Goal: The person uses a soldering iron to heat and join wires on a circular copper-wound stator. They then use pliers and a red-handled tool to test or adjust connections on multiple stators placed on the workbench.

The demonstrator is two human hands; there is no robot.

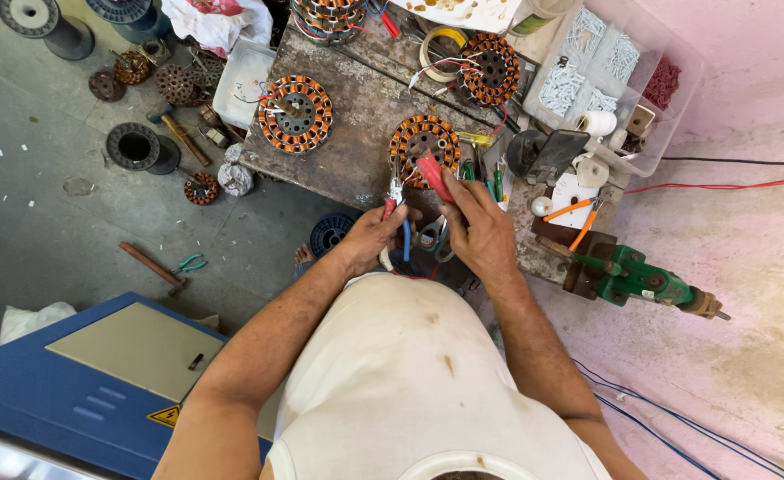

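- Gripping a red-handled tool [434,174] in your right hand [479,229], you have the fingers clenched around its lower end; the red part rises away from you, towards the wound stator [424,147] just beyond your knuckles.
- Your left hand [370,236] is closed on small pliers [396,197] with red and blue grips, the metal nose pointing up at the near rim of that same stator.
- Both tools run with their long axis roughly away from your body, tips close together at the stator's near edge.
- The stator lies flat on the worn bench [356,142], axis upright. Judge it heavy and rigid in the steel core, but the copper windings and their thin leads are easily nicked; take it by the outer rim, not by the coils.
- Two more stators [295,113] lie farther back; a clear parts box [676,116] and a green bench tool [641,277] sit to your right.
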